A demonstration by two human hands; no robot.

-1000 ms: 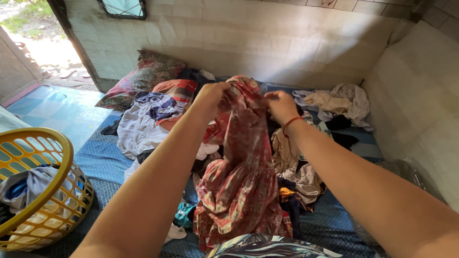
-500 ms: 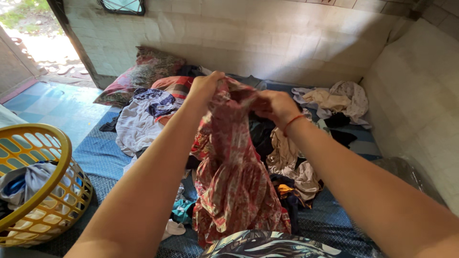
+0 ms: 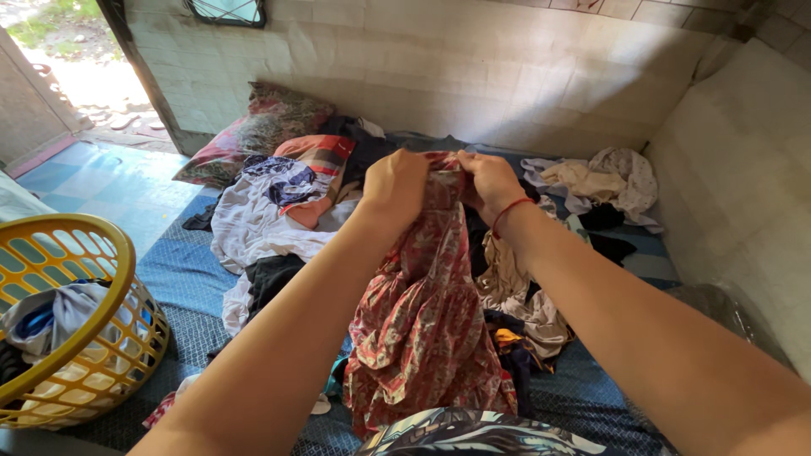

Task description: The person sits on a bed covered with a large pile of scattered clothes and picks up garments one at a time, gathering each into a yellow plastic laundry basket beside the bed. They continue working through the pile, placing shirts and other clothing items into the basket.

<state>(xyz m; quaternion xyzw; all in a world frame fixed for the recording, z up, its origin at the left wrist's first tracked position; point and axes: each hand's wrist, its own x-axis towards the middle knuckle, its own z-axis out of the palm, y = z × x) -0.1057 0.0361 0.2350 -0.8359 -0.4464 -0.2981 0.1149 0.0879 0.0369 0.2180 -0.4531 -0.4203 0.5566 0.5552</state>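
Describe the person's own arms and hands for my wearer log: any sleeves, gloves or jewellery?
Both forearms are bare right up to the bottom edge of the head view: no sleeves show. The left hand wears no glove, ring or band that can be seen. The right hand is ungloved too; a thin red cord bracelet circles its wrist. No watch or markings show on either arm.

Red floral garment (image 3: 418, 329), hanging bunched above bed

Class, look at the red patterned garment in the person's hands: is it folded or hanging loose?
Hanging loose. Both hands, left hand and right hand, pinch the red patterned garment at its top edge; the rest drapes down unfolded.
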